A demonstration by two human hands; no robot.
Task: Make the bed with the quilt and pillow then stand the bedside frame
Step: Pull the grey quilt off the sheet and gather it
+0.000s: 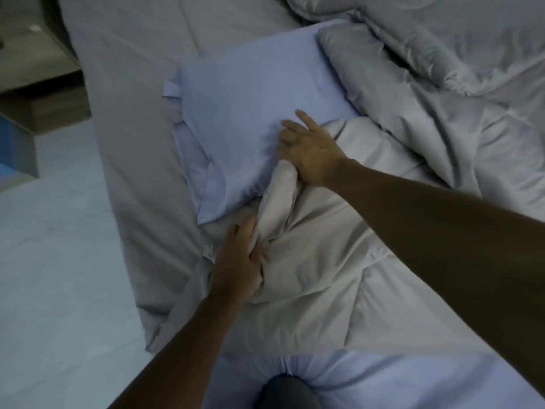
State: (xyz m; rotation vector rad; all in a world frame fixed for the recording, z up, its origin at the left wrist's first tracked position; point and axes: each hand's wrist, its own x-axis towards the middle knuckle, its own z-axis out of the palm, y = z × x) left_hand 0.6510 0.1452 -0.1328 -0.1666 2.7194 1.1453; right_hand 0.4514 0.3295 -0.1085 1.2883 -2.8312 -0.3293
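Note:
A pale blue pillow [250, 113] lies in the middle of the bed, on the grey sheet [124, 113]. A crumpled grey quilt [339, 261] covers the bed's right side and reaches up to the pillow's right edge. My left hand [239, 267] grips a bunched fold of the quilt just below the pillow's lower corner. My right hand [309, 149] holds the same fold higher up, thumb under it, fingers spread over the pillow's right edge. The bedside frame is not in view.
More rumpled quilt [442, 39] is heaped at the top right. A wooden bedside unit [38, 93] stands at the upper left, with pale floor [53, 261] along the bed's left side. My knee [286, 391] presses on the bed's near edge.

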